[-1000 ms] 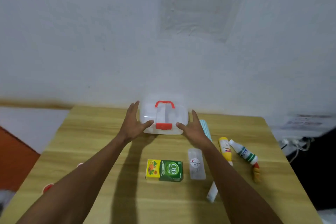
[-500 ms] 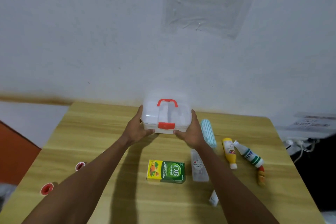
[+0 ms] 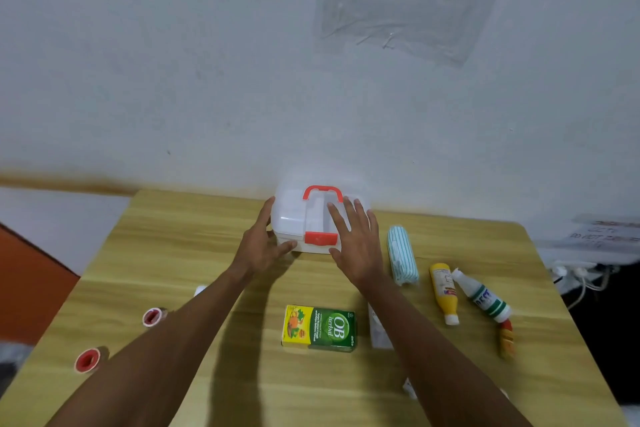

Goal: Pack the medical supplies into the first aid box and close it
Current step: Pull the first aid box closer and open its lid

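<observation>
Left hand (image 3: 263,243): holds the left front corner of the first aid box (image 3: 294,218) between thumb and fingers; steadying it, I judge.
Right hand (image 3: 356,239): fingers spread flat on the lid, beside the red latch (image 3: 321,238).
Box: centre frame, lid down; the green carton (image 3: 320,328) lies unpacked below.

Bare surface (image 3: 173,246) lies open left of the first aid box (image 3: 294,218) and between it and the green carton (image 3: 320,328), while the wall (image 3: 173,80) stands close behind the box and the striped roll (image 3: 401,255), yellow bottle (image 3: 443,289) and white bottle (image 3: 485,298) crowd its right.
</observation>
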